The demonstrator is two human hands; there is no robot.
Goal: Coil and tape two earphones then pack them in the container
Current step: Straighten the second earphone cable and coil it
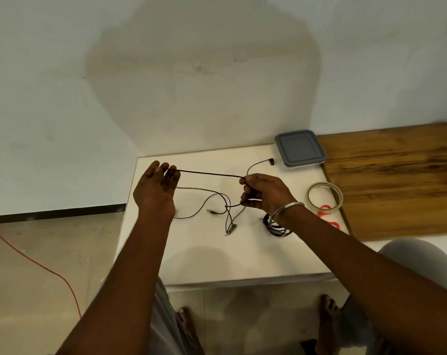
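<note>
A black earphone cable [209,173] is stretched taut above the white table [207,257] between my two hands. My left hand [157,187] holds its left end at the fingertips, fingers mostly straight. My right hand [263,192] pinches the cable's right part and grips more loops of it. One earbud [271,161] lies near the container. Loose cable [217,203] trails on the table below my hands. A second earphone, coiled [276,226], lies under my right wrist. The grey-lidded container [299,149] stands closed at the table's back right.
A roll of clear tape [325,198] lies right of my right hand, with red scissors handles [327,213] partly hidden beside it. A wooden board [396,180] adjoins the table on the right. An orange cord [38,262] runs over the floor at left.
</note>
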